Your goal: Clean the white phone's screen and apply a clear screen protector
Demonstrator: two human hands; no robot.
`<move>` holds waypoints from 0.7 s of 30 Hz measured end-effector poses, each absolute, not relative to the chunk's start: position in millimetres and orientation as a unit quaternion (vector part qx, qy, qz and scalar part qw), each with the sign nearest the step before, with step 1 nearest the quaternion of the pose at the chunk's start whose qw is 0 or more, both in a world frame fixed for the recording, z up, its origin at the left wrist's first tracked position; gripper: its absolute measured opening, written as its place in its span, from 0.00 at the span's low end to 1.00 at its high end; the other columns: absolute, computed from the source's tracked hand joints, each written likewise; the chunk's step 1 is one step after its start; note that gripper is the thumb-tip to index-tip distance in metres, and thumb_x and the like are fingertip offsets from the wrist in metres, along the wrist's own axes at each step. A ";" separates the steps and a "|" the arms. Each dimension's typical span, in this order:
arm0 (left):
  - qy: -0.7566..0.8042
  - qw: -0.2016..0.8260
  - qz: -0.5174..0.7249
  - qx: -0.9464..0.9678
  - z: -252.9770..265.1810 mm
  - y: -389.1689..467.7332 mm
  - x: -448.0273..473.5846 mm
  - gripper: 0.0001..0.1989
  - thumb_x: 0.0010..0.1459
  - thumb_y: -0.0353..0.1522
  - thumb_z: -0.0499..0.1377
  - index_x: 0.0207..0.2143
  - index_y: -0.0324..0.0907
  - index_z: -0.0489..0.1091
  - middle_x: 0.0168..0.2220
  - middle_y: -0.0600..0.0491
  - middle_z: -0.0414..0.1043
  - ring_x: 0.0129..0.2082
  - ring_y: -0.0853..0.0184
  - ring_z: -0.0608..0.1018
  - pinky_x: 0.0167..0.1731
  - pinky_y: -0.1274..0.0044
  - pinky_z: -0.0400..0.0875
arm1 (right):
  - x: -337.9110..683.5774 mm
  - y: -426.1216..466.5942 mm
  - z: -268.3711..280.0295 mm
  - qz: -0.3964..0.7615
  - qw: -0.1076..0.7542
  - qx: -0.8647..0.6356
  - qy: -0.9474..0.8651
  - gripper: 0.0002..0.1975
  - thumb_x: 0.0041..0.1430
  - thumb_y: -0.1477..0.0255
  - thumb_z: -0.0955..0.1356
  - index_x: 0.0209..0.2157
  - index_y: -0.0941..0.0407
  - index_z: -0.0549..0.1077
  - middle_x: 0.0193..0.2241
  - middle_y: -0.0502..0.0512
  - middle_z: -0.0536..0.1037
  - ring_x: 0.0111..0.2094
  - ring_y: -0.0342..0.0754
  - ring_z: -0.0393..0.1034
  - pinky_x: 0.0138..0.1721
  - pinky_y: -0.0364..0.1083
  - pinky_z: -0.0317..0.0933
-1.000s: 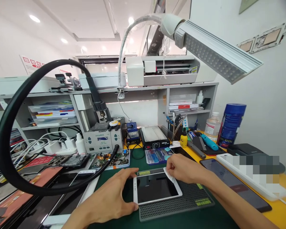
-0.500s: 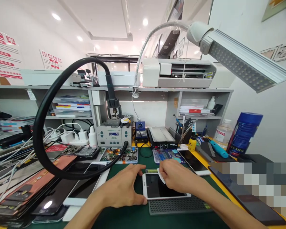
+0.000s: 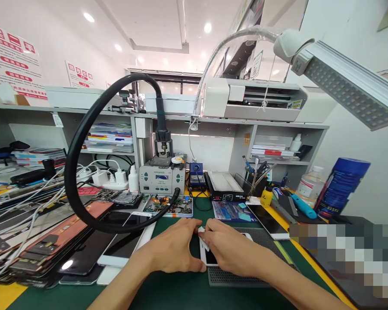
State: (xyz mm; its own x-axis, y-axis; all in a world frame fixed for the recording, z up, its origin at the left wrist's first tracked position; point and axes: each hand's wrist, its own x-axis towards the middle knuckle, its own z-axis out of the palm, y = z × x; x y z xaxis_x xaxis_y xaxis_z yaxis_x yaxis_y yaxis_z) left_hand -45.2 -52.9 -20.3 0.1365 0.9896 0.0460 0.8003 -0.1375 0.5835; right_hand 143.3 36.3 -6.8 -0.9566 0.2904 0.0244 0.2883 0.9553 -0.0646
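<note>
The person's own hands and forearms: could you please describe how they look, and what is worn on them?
The left hand and the right hand are bare: no gloves, and no ring, watch or bracelet shows. The left forearm and right forearm are uncovered too, with no sleeve in view.

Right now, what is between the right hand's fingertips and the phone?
The head view shows a white cloth there, pinched in the right hand at the phone's left end.

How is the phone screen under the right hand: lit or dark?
Dark: the bit of screen that the right hand leaves uncovered looks black, with no picture.
</note>
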 end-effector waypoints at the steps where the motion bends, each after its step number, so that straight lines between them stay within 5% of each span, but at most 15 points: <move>1: 0.621 0.219 0.216 0.721 -20.5 -52.9 -45.5 0.45 0.44 0.46 0.69 0.63 0.42 0.61 0.59 0.43 0.64 0.58 0.49 0.68 0.56 0.66 0.65 | 143.6 34.0 -6.1 0.028 0.017 -0.147 -0.989 0.08 0.63 0.79 0.61 0.37 0.60 0.72 0.36 0.60 0.69 0.35 0.50 0.64 0.33 0.45 0.55; 8: 0.623 0.212 0.212 0.722 -20.7 -53.6 -44.4 0.44 0.45 0.44 0.68 0.63 0.41 0.60 0.60 0.45 0.64 0.61 0.50 0.65 0.58 0.67 0.63 | 143.5 22.2 -9.1 -0.010 0.019 -0.135 -0.991 0.11 0.62 0.81 0.61 0.39 0.63 0.74 0.35 0.63 0.72 0.41 0.54 0.65 0.38 0.47 0.56; 12: 0.616 0.191 0.199 0.738 -16.9 -53.3 -40.7 0.35 0.46 0.43 0.67 0.56 0.42 0.68 0.50 0.47 0.70 0.53 0.52 0.71 0.52 0.67 0.67 | 143.8 27.4 -10.5 -0.001 0.032 -0.141 -0.989 0.11 0.62 0.80 0.61 0.35 0.62 0.75 0.34 0.63 0.75 0.40 0.53 0.68 0.38 0.47 0.56; 21: 0.633 0.188 0.166 0.733 -18.1 -52.3 -41.3 0.34 0.50 0.47 0.65 0.57 0.43 0.67 0.53 0.47 0.66 0.54 0.53 0.70 0.54 0.68 0.66 | 165.5 81.4 8.5 0.261 -0.030 -0.292 -0.920 0.05 0.53 0.75 0.68 0.24 0.57 0.74 0.25 0.52 0.78 0.28 0.45 0.71 0.24 0.40 0.54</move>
State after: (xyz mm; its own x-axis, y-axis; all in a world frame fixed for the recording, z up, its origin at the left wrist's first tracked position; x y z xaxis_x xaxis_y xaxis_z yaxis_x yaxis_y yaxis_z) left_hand -41.3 -52.3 -18.1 0.1446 0.9895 0.0056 0.8643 -0.1290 0.4862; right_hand 165.5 81.4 8.5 -0.8277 0.5215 -0.2073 0.5526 0.6931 -0.4628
